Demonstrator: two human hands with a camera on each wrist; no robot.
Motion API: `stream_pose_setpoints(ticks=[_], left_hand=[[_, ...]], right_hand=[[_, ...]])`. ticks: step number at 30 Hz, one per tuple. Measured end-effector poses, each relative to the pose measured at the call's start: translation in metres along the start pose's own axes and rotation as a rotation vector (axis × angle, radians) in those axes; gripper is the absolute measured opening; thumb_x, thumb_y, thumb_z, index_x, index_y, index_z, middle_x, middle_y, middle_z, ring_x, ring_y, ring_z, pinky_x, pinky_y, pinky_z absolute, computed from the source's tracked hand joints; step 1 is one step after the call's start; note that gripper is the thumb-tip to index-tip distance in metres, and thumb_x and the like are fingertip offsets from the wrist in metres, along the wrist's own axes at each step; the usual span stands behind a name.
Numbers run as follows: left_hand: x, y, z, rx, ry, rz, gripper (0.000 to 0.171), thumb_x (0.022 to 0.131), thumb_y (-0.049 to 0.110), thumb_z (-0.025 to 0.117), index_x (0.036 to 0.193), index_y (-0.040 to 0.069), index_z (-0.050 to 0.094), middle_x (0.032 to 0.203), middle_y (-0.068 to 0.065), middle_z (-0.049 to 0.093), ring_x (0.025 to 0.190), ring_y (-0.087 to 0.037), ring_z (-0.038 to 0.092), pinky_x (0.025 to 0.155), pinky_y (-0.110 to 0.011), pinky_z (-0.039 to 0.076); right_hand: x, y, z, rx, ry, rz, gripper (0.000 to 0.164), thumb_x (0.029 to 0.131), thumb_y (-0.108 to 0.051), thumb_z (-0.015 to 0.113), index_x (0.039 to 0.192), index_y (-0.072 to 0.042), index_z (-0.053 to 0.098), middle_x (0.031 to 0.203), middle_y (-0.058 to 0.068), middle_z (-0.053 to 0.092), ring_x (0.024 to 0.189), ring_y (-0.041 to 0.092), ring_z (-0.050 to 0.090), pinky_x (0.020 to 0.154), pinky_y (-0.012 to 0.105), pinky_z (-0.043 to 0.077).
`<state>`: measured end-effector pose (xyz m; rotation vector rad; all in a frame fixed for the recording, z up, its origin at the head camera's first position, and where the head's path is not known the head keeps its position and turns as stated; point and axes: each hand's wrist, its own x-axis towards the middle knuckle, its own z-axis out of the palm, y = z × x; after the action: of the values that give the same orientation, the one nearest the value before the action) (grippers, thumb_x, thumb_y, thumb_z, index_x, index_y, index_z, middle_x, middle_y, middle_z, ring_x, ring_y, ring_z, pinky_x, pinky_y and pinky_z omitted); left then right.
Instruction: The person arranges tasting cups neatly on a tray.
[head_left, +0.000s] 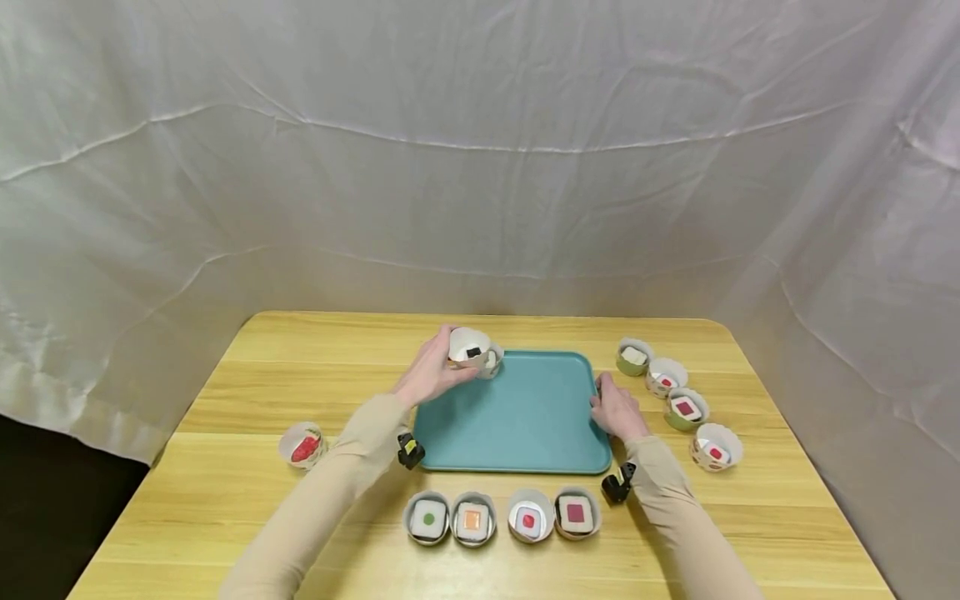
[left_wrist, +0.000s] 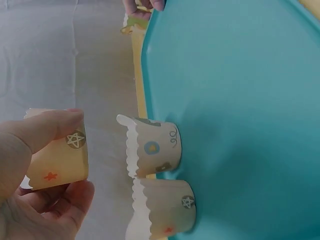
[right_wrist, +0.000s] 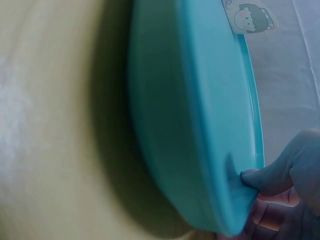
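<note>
My left hand [head_left: 429, 372] holds a patterned paper cup [head_left: 470, 342] above the far left corner of a teal tray [head_left: 517, 417]; something small and black shows inside it. In the left wrist view, thumb and fingers pinch this cup [left_wrist: 57, 160] at its sides. Two similar cups stand side by side on the tray there, one with a blue spot [left_wrist: 155, 147] and one with a star print [left_wrist: 172, 210]. At the tray's right side, my right hand [head_left: 617, 407] grips the rim, its thumb [right_wrist: 265, 180] over the edge and its fingers partly hidden below.
Several paper cups with sushi-like pieces line the near side, including one with a green-dotted piece [head_left: 428, 518]. More stand to the right, such as a green cup [head_left: 630, 358]. A cup with red contents [head_left: 303, 447] sits at left. Curtains [head_left: 480, 208] hang behind the wooden table.
</note>
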<state>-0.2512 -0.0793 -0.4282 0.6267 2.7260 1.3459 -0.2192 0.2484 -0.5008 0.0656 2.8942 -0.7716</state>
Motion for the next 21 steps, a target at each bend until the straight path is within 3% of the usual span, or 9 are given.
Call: stream_pose_setpoints(ticks=[8,15,21], left_hand=[[0.015,0.01,0.007,0.025,-0.001,0.015,0.068,0.085,0.012,0.08,0.14,0.0,0.041,0.134,-0.023,0.058,0.124,-0.035,0.058,0.108,-0.048,0.049],[0.027,0.02,0.014,0.124,0.004,-0.007,0.068,0.085,0.021,0.079,0.141,0.006,0.042,0.128,-0.019,0.063,0.115,-0.033,0.061,0.095,-0.048,0.054],[0.04,0.022,0.024,0.102,-0.012,0.034,0.067,0.086,0.016,0.079,0.14,0.005,0.041,0.13,-0.023,0.061,0.117,-0.034,0.061,0.098,-0.046,0.055]], right_hand=[[-0.001,0.0,0.0,0.002,0.004,-0.008,0.023,0.102,-0.012,0.047,0.121,0.001,0.044,0.099,0.026,0.062,0.079,0.034,0.058,0.065,0.04,0.05],[-0.001,0.0,-0.001,-0.003,0.007,-0.008,0.023,0.103,-0.013,0.047,0.121,0.0,0.044,0.099,0.025,0.062,0.079,0.034,0.058,0.066,0.041,0.049],[0.0,0.002,-0.001,-0.011,0.012,-0.002,0.023,0.103,-0.013,0.047,0.121,0.0,0.044,0.099,0.025,0.062,0.08,0.034,0.059,0.067,0.042,0.05]])
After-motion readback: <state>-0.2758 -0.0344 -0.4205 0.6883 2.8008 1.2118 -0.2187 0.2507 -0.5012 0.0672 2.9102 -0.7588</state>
